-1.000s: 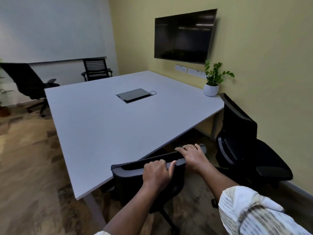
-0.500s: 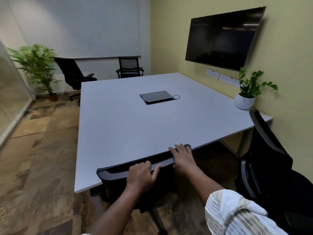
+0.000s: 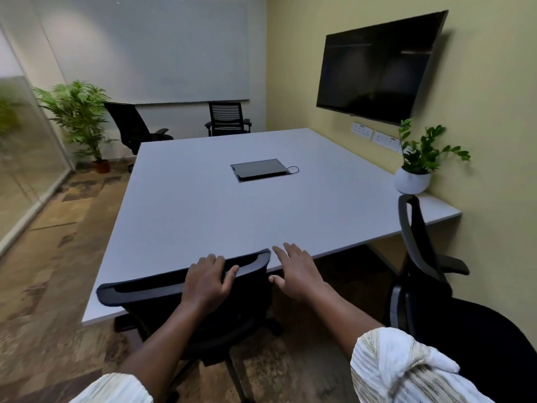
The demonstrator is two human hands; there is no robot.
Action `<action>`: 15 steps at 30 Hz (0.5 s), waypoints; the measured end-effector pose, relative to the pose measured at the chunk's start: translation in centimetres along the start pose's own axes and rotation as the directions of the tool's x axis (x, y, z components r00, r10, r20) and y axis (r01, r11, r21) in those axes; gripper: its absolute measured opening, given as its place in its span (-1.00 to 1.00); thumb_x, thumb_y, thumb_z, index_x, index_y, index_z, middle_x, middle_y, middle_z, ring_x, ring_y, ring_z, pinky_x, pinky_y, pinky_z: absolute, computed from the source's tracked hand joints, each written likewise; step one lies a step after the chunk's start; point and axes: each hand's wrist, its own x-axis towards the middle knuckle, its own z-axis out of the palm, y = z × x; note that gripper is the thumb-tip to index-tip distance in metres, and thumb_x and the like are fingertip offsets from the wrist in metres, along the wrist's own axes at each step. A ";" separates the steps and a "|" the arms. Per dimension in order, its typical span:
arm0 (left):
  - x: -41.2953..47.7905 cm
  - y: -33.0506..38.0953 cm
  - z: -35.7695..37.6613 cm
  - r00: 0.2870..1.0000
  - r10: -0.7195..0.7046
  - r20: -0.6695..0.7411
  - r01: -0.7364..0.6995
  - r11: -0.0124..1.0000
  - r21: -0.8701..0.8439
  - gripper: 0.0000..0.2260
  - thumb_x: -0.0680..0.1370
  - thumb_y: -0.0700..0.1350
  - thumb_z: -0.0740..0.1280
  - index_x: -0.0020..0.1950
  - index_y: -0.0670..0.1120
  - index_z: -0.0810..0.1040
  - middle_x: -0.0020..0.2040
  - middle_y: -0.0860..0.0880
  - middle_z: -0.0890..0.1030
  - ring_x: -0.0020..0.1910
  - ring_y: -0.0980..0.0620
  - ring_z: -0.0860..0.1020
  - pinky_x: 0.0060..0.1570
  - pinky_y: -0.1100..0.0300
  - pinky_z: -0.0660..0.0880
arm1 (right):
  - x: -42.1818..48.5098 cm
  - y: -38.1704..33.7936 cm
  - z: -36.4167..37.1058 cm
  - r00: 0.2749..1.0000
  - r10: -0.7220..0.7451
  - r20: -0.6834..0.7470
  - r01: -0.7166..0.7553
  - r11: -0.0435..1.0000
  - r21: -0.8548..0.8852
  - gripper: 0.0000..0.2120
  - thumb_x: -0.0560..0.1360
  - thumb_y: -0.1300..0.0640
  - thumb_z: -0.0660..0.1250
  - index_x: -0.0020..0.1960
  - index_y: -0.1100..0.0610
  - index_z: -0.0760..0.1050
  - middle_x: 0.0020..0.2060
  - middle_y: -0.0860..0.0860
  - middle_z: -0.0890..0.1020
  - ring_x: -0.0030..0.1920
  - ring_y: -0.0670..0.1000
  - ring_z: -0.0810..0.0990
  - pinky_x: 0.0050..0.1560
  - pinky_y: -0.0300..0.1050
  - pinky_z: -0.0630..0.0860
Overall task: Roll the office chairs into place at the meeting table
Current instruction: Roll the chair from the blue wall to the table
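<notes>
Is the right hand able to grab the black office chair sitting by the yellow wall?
Probably yes. The right hand is open and holds nothing, and only bare floor seems to lie between it and the black office chair by the wall. The left hand holds the other black chair's backrest.

An office meeting room — a wide, pale grey rectangular bench (image 3: 203,205) fills it, ringed by black mesh-backed swivel chairs (image 3: 180,289). A large dark flat screen (image 3: 377,68) hangs on the yellow wall above white socket plates (image 3: 374,135), a frosted whiteboard panel (image 3: 151,50) covers the far wall, and potted green plants (image 3: 78,117) stand by a glass partition (image 3: 26,170).
</notes>
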 end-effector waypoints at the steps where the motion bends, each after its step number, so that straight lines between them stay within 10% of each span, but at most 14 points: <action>1: 0.6 0.6 -0.1 1.000 0.004 0.021 -0.004 1.000 0.001 -0.57 0.58 0.24 0.08 -0.14 -0.10 0.46 -0.21 -0.08 0.50 -0.22 -0.13 0.47 -0.24 0.02 0.36 | 0.1 -0.1 -0.3 1.000 0.009 -0.012 -0.009 1.000 -0.001 -0.24 0.61 -0.20 0.26 0.64 0.03 -0.01 0.62 0.16 0.08 0.62 0.17 -0.01 0.59 0.17 -0.02; 15: 13.1 30.0 7.7 0.849 0.473 0.238 -0.432 0.878 -0.204 -0.68 0.66 0.11 0.14 0.22 -0.10 0.46 0.14 -0.12 0.50 0.12 -0.15 0.48 0.06 -0.01 0.39 | -9.7 18.7 -8.5 0.805 0.533 -0.259 -0.510 0.846 0.156 -0.26 0.60 -0.19 0.26 0.61 0.11 0.05 0.58 0.16 0.20 0.58 0.17 0.15 0.54 0.16 0.16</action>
